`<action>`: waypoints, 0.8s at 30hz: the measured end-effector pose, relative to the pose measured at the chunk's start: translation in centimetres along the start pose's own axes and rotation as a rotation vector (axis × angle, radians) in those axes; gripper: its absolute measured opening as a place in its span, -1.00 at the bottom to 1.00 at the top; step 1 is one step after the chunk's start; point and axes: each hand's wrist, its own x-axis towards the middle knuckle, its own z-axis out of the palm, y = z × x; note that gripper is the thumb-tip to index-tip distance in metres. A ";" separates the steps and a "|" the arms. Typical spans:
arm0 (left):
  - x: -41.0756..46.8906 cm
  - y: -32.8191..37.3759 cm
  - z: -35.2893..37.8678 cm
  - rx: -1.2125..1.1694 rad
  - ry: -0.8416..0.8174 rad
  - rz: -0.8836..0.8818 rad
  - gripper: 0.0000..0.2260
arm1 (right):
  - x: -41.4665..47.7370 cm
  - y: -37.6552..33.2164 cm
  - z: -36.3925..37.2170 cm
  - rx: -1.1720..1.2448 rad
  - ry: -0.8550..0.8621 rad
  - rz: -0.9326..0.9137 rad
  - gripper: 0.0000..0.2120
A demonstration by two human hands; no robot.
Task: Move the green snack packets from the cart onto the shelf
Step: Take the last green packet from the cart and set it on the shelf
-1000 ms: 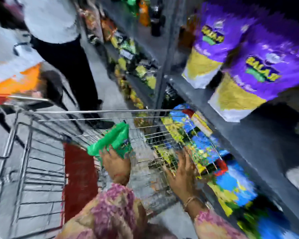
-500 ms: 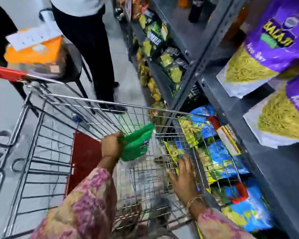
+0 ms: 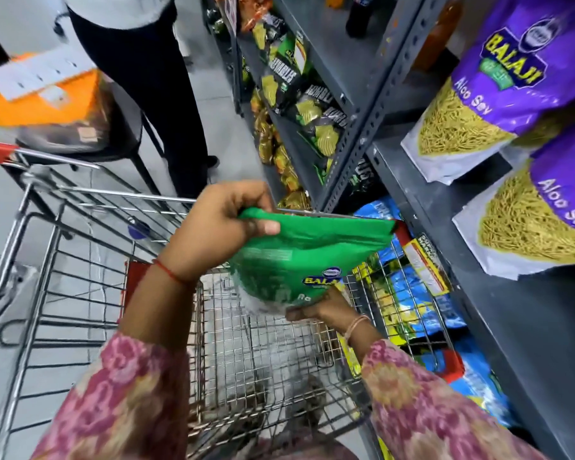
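A green snack packet hangs above the wire cart, level with the cart's rim. My left hand pinches the packet's top edge between thumb and fingers. My right hand holds the packet's bottom corner from below. The grey metal shelf runs along the right, its middle level bare in front of the purple packets. The cart's basket shows only bare wire below the packet.
Purple Aloo Sev packets stand on the shelf at right. Blue and yellow packets fill the level below, beside the cart. A person in dark trousers stands beyond the cart. An orange box rests on a black stool at left.
My left hand has lifted the green packet up out of the cart and toward the shelf. My right hand left the cart's wire side and now holds the packet's bottom.
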 end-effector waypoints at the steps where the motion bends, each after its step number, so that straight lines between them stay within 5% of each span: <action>1: 0.3 0.7 0.0 -0.001 0.012 0.025 -0.82 | -0.5 -0.4 0.1 0.063 0.040 -0.009 -0.48; 5: 1.4 1.6 0.6 0.176 0.251 0.245 -0.90 | -2.4 -1.0 0.5 0.304 0.152 -0.080 -0.36; 8: 1.6 0.6 2.8 0.142 0.403 0.290 -0.48 | -4.2 -0.8 1.1 0.375 0.169 -0.140 -0.53; 11: 0.1 -0.8 6.1 -0.201 0.316 0.116 -0.33 | -5.7 -0.2 1.5 0.437 0.212 -0.210 -0.62; 18: -3.6 -3.4 11.7 -0.021 0.212 0.123 -0.44 | -12.2 1.3 -0.3 0.603 0.426 -0.349 -0.73; 24: -5.9 0.6 17.6 -0.057 0.191 0.206 -0.31 | -20.0 3.6 -2.5 0.586 0.601 -0.449 -0.49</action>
